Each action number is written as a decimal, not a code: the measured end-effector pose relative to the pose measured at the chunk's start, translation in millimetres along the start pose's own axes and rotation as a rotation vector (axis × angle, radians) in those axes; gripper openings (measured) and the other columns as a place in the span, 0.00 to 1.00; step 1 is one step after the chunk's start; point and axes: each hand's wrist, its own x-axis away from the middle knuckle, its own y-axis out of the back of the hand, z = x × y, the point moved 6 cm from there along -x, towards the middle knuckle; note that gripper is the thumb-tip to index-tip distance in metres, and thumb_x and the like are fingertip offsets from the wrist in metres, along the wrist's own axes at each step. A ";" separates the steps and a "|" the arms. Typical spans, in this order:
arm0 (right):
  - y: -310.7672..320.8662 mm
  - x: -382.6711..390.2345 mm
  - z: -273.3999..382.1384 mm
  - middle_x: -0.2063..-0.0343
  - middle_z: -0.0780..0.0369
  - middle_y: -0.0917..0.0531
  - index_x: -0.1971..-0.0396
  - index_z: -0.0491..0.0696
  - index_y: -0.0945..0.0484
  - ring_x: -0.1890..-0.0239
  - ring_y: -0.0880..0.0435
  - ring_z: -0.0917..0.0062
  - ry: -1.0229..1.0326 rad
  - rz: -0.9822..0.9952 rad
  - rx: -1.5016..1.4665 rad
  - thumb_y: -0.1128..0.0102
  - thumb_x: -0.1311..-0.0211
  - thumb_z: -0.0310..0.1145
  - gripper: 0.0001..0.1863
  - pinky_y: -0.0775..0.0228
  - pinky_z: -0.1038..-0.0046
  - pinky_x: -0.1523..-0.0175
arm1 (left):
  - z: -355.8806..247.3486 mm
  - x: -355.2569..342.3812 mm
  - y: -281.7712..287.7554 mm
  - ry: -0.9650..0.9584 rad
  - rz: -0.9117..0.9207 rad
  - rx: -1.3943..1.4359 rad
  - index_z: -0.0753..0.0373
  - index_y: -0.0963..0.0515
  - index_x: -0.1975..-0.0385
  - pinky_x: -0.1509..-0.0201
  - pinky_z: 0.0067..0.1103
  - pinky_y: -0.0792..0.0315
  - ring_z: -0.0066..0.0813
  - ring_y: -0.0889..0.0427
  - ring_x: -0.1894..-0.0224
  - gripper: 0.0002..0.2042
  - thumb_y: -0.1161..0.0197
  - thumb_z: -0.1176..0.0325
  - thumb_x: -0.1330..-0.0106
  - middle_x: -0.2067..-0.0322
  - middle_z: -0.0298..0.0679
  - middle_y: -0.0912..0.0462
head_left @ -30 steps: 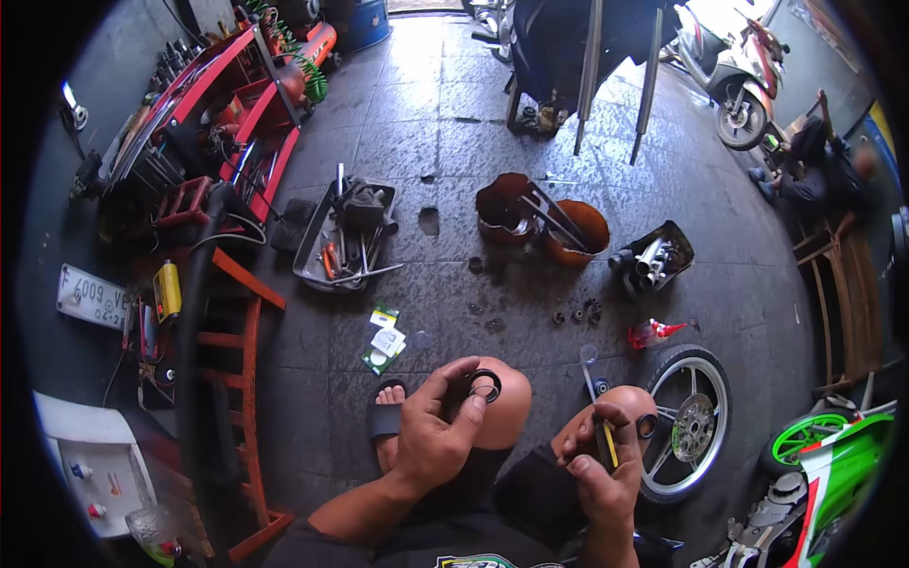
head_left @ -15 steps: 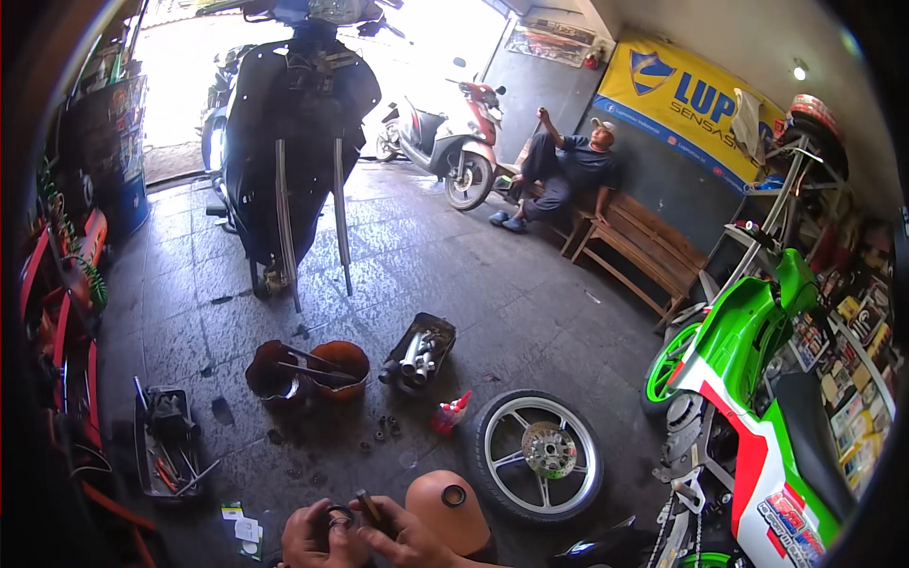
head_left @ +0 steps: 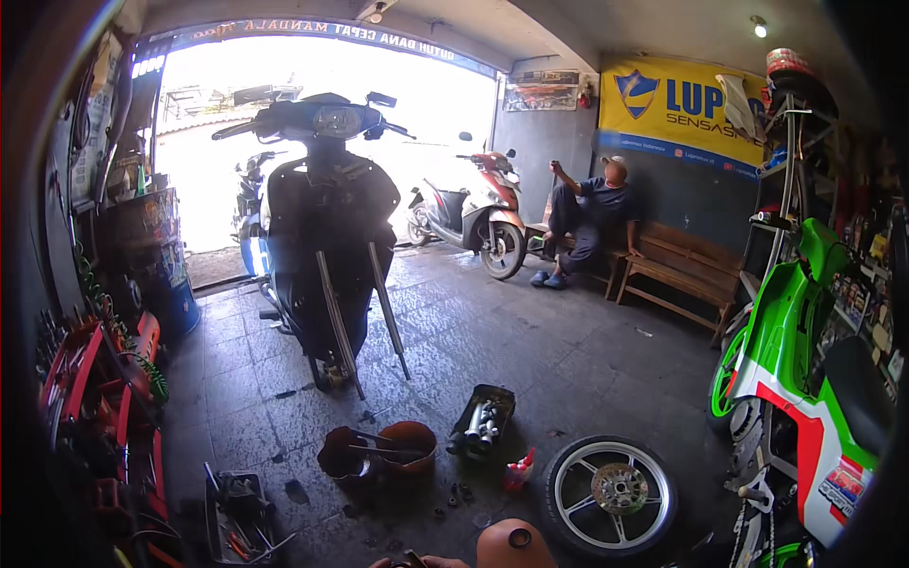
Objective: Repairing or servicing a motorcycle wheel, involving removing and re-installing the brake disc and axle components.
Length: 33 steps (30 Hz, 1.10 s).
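Fingers [head_left: 402, 561] barely peek over the bottom edge, pinching a small dark part [head_left: 414, 558] beside the knee [head_left: 513, 547], their grip unreadable, since the view has swung up from the hands to the stripped scooter [head_left: 327, 227] and loose wheel [head_left: 611, 492].

Only fingers [head_left: 409, 561] and a bent knee [head_left: 514, 547] show at the bottom edge.

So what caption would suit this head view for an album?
Workshop floor: loose wheel, orange bowl, parts tray, and a front-wheelless scooter on its stand.
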 end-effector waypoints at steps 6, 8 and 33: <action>-14.9 7.8 4.6 0.59 0.67 0.16 0.51 0.42 0.21 0.54 0.22 0.82 0.040 0.031 -0.009 0.42 0.30 0.33 0.13 0.29 0.75 0.46 | 8.5 9.4 13.8 -0.052 -0.039 0.097 0.70 0.26 0.46 0.42 0.26 0.27 0.31 0.21 0.51 0.14 0.47 0.78 0.30 0.54 0.44 0.19; -17.3 11.6 9.8 0.59 0.68 0.17 0.50 0.42 0.21 0.54 0.23 0.82 0.070 0.033 -0.017 0.42 0.30 0.32 0.14 0.29 0.75 0.45 | 9.3 10.3 15.9 -0.064 0.029 0.022 0.69 0.26 0.46 0.42 0.26 0.27 0.31 0.20 0.51 0.14 0.47 0.78 0.30 0.54 0.44 0.19; -15.8 16.6 31.3 0.64 0.50 0.15 0.55 0.44 0.20 0.57 0.13 0.60 0.186 -0.145 0.546 0.34 0.39 0.36 0.16 0.22 0.65 0.54 | 5.0 17.1 35.1 -0.279 -0.028 -0.719 0.63 0.20 0.51 0.52 0.32 0.23 0.46 0.18 0.58 0.13 0.34 0.72 0.36 0.60 0.48 0.20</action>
